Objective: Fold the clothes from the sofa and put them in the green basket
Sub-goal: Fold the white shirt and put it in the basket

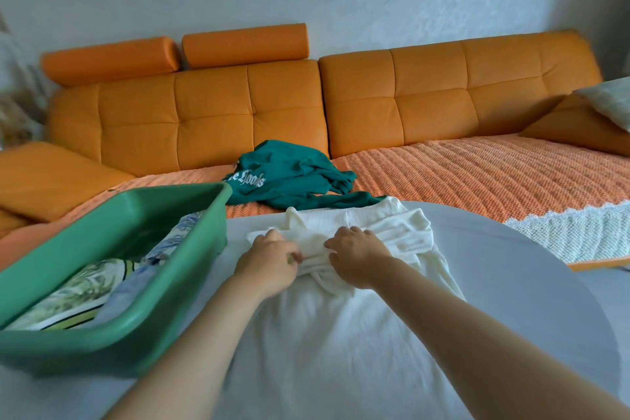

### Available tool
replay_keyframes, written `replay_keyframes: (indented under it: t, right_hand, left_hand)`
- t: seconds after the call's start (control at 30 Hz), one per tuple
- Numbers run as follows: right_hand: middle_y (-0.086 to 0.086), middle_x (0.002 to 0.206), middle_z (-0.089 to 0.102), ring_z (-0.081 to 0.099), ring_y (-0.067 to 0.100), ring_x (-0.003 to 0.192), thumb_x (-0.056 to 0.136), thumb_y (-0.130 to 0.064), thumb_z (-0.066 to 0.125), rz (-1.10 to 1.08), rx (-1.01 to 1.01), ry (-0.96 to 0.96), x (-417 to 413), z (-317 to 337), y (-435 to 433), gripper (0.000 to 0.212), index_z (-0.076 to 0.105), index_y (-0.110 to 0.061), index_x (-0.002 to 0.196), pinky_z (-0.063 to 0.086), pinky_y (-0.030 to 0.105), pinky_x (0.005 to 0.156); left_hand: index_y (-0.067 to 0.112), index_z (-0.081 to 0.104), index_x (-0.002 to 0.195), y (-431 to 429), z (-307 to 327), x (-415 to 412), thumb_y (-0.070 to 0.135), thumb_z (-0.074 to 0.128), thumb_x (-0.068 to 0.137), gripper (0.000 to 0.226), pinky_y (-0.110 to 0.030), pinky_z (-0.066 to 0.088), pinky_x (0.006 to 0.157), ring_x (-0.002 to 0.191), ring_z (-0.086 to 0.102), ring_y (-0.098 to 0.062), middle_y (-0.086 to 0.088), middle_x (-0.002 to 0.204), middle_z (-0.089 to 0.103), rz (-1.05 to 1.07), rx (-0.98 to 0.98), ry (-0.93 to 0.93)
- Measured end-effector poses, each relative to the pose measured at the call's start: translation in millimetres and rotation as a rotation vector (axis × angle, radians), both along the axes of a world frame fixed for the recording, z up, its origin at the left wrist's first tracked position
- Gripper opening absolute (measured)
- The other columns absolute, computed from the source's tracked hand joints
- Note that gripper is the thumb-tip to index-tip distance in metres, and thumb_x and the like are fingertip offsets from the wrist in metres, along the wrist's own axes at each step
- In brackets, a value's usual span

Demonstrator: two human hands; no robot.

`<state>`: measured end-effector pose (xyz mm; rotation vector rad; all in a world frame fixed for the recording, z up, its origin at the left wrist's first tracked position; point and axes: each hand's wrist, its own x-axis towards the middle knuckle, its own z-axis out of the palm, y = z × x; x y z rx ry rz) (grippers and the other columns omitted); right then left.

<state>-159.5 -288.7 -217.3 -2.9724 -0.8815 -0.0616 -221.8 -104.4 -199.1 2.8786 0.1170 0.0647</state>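
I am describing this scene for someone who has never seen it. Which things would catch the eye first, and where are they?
The long orange sofa fills the background against a pale wall, with a crumpled dark green sweatshirt lying on its seat. In front, the left hand and right hand pinch a cream knit garment spread on a white table. At left on the table stands the green basket, already holding folded patterned clothes.

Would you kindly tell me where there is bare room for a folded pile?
Free: the table right of the white garment, and the sofa seat right of the green top. Crowded: the basket on the left, already holding clothes.
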Motion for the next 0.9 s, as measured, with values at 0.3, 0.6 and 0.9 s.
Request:
replay_keyframes:
  t: [0.3, 0.6, 0.9]
  right_hand:
    - [0.009, 0.161, 0.02, 0.029, 0.029, 0.144, 0.094, -0.033, 0.044, -0.037, 0.049, 0.045, -3.8, -4.2, 5.5, 0.075, 0.006, -0.025, 0.159, 0.026, 0.046, 0.117]
    - [-0.003, 0.167, 0.002, 0.015, 0.021, 0.151, 0.091, -0.038, 0.05, 0.076, 0.114, 0.085, -1.1, -6.1, 7.8, 0.082, 0.0, -0.041, 0.157, 0.015, 0.046, 0.122]
    - [0.006, 0.167, -0.008, -0.008, 0.025, 0.153, 0.094, -0.044, 0.037, 0.063, -0.073, 0.037, -1.4, -9.2, 12.6, 0.077, -0.007, -0.037, 0.158, -0.002, 0.057, 0.122]
  left_hand:
    - [0.038, 0.048, 0.131, 27.0, -7.3, -4.9, 0.001, 0.043, 0.086, 0.058, -0.03, 0.034, 0.055, 0.085, 0.054, -0.022, 0.001, 0.117, 0.057, 0.068, -0.007, 0.006]
    - [0.027, 0.071, 0.121, 41.5, 35.8, 13.4, -0.002, 0.036, 0.09, 0.055, -0.027, 0.047, 0.078, 0.109, 0.06, -0.028, -0.002, 0.134, 0.06, 0.141, -0.084, -0.048]
    - [0.021, 0.032, 0.153, 51.1, -8.9, 5.5, 0.003, 0.041, 0.091, 0.065, -0.041, 0.051, 0.093, 0.121, 0.054, -0.032, -0.012, 0.137, 0.052, 0.204, 0.225, 0.24]
